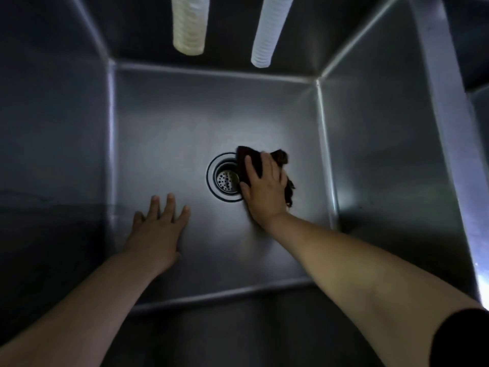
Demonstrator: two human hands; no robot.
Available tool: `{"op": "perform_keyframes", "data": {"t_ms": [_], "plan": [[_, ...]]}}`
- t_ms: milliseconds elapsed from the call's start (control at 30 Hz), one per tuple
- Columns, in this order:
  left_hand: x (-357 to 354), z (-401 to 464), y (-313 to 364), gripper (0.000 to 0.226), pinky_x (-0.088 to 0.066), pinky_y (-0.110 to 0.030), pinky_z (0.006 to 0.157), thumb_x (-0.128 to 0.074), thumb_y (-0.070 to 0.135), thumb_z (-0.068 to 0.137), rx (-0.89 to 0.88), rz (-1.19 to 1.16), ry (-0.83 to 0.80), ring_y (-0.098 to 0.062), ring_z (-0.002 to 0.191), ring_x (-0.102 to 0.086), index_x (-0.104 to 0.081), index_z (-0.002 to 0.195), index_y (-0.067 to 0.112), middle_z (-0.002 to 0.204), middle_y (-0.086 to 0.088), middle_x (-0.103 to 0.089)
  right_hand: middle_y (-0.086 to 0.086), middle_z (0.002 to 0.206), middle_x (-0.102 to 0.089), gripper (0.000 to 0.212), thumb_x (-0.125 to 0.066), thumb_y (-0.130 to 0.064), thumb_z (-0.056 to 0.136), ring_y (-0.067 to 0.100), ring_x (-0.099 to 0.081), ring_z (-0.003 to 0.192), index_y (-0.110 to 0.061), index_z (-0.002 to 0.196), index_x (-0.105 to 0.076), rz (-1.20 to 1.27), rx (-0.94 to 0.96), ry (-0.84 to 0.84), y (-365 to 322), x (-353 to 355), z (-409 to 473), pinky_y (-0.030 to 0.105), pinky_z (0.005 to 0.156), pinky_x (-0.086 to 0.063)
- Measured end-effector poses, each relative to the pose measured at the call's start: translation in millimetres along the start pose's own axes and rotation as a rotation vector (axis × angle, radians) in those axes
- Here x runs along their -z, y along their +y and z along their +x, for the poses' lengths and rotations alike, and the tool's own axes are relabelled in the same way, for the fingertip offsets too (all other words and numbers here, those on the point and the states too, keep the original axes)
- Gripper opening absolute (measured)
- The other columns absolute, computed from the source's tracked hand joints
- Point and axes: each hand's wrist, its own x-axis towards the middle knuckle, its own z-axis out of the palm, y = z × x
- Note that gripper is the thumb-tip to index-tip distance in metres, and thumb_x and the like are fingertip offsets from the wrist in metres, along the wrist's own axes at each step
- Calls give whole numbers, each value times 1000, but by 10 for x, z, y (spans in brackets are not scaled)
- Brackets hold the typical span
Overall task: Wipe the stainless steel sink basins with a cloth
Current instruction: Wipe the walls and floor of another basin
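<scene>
I look straight down into a deep stainless steel sink basin (164, 133). A round drain with a perforated strainer (225, 178) sits in the middle of the floor. My right hand (264, 189) presses a dark cloth (244, 160) flat on the floor, just right of the drain and over its right rim. The fingers lie spread on the cloth, and its bunched edges stick out past the hand. My left hand (158, 226) rests flat on the basin floor to the lower left of the drain, fingers straight and spread, holding nothing.
Two white ribbed hoses (189, 25) (267, 35) hang down against the far wall. Steel walls close the basin in on all sides. Part of another basin (480, 107) shows at the right edge.
</scene>
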Motion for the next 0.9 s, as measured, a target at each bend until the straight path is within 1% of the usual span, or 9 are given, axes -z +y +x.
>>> {"op": "perform_keyframes", "data": {"t_ms": [100,167,267,367,500,600,700,800,900], "plan": [[-3,15,-7,99,-8,-52,116,-60,40,85,-4,-5,-9,-37,142,20,15,148,28,153,-9,29,15,118,-59,45,-64,-31,84,33,-55,107,-10,123,-60,-16,162,54,-291,-90,-58,44,87,-39],[10,18,-9,100,-7,-52,116,-60,41,84,-4,-9,-22,-36,142,21,16,148,29,153,-9,30,9,104,-64,34,-61,-32,85,30,-59,94,-11,111,-64,-103,187,102,-325,-107,-34,39,78,-42],[18,11,-13,101,-5,-51,116,-61,42,84,-6,-18,-34,-36,141,22,17,148,29,152,-9,32,9,112,-61,31,-51,-30,93,29,-53,104,-10,116,-57,-63,92,63,-341,-85,94,38,83,-34],[17,20,-4,101,-5,-51,116,-61,41,84,-6,-27,-30,-35,141,22,16,148,30,152,-8,31,13,105,-65,29,-48,-29,94,31,-54,101,-8,111,-58,9,-14,57,-448,-61,215,37,84,-31],[20,21,-3,100,-5,-52,116,-61,40,84,1,-27,-25,-36,142,21,15,148,29,154,-8,28,15,93,-67,15,-52,-11,91,35,-58,90,-5,95,-65,31,149,42,-506,-52,192,40,81,-35],[45,3,7,98,-5,-52,116,-61,37,85,10,-51,-16,-36,142,20,13,148,29,154,-8,28,9,105,-65,24,-42,-18,96,30,-53,103,-11,108,-62,-48,334,-92,-287,-32,207,36,83,-26],[85,-33,25,92,-6,-50,116,-59,38,87,19,-55,0,-35,143,18,8,149,29,155,-8,24,7,119,-60,30,-39,-21,98,26,-47,114,-15,122,-55,-29,440,-260,-150,51,304,32,88,-22],[147,-65,55,85,-10,-47,116,-55,40,88,40,16,30,-34,145,8,2,150,28,158,-10,15,3,122,-58,29,-40,-21,97,22,-44,117,-17,122,-55,-56,512,-313,-123,93,395,30,89,-19],[288,18,156,75,-11,-47,114,-48,32,91,27,91,128,-30,146,2,-3,150,24,158,-14,6,2,117,-61,28,-45,-21,95,23,-45,114,-18,118,-59,-105,560,-322,-134,158,426,32,90,-21]]}}
